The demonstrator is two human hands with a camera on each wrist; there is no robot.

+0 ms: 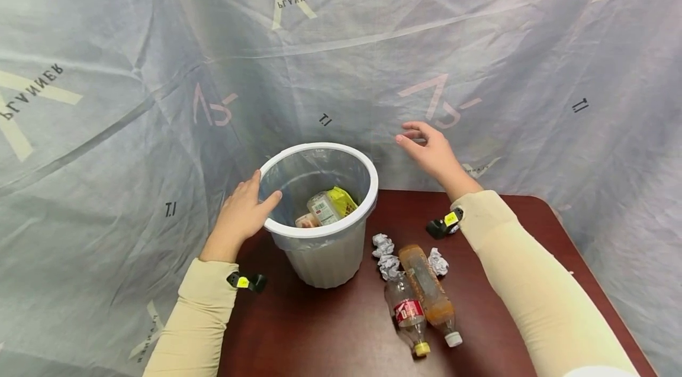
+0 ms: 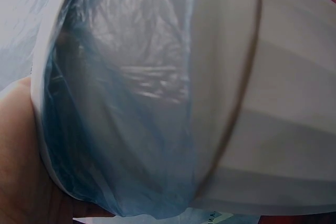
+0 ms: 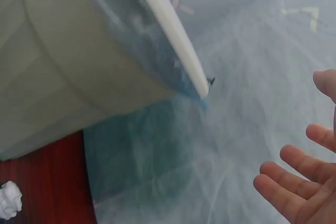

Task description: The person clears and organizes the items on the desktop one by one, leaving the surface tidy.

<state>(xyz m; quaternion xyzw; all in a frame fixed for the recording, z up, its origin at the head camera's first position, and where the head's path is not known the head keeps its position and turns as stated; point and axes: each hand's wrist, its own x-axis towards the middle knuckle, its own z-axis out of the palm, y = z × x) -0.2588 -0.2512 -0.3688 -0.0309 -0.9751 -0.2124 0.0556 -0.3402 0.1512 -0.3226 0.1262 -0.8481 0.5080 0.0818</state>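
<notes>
A white trash can (image 1: 325, 258) with a clear plastic liner (image 2: 142, 77) stands on the table. Inside it lie a clear packet with a label (image 1: 323, 209) and a yellow-green wrapper (image 1: 342, 200). My left hand (image 1: 244, 211) holds the can's left rim, thumb over the inside and fingers along the outer side. To the right of the can and above its rim, my right hand (image 1: 428, 149) hovers with loosely bent, spread fingers and nothing in them. The right wrist view shows the same right hand (image 3: 304, 182) apart from the can.
Right of the can, a clear bottle with a red label (image 1: 407, 309) and an orange-tinted bottle (image 1: 426, 282) lie on the dark red table (image 1: 330, 329). Several crumpled paper balls (image 1: 389, 266) lie beside them. Grey printed sheeting (image 1: 341, 69) hangs behind.
</notes>
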